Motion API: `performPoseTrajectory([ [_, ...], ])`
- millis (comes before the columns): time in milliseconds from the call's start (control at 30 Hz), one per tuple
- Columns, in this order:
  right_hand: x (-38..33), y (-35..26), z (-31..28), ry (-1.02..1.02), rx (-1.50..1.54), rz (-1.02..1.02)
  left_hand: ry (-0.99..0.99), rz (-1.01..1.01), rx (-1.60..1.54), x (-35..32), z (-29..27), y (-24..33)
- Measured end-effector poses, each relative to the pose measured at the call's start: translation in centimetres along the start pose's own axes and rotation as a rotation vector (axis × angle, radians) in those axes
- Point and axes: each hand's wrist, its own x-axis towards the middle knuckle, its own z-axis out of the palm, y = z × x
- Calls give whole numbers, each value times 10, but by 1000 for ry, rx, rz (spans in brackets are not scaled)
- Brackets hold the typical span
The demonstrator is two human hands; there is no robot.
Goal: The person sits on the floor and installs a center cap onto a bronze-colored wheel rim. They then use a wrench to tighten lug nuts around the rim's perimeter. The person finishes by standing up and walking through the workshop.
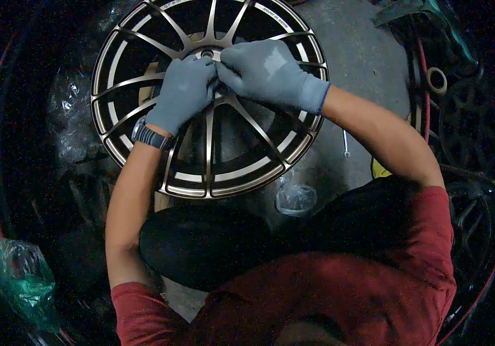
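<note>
A bronze-coloured wheel rim [208, 155] with many thin spokes lies face up in front of me. Both my hands wear grey work gloves and meet over its hub [208, 54]. My left hand [187, 89] rests at the hub's left side, its fingers curled in. Coming from the right, my right hand [262, 72] is closed, its thumb and fingertips pinched close to the left fingertips. Whatever they hold, if anything, is hidden between the fingers. A bolt hole shows just above the fingertips.
To the right on the concrete floor lies a wrench [346, 145]. A crumpled clear plastic bag [296, 199] sits by my legs. Clear plastic wrap [72, 109] lies at left, green wrapping [31, 282] lower left. A tape roll [436, 81] and dark wheels [472, 115] stand at right.
</note>
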Motion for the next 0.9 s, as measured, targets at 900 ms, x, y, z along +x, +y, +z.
performPoseTrajectory([
  [900, 12, -10, -20, -131, -172, 44, 31, 32, 82, 2, 4, -1],
])
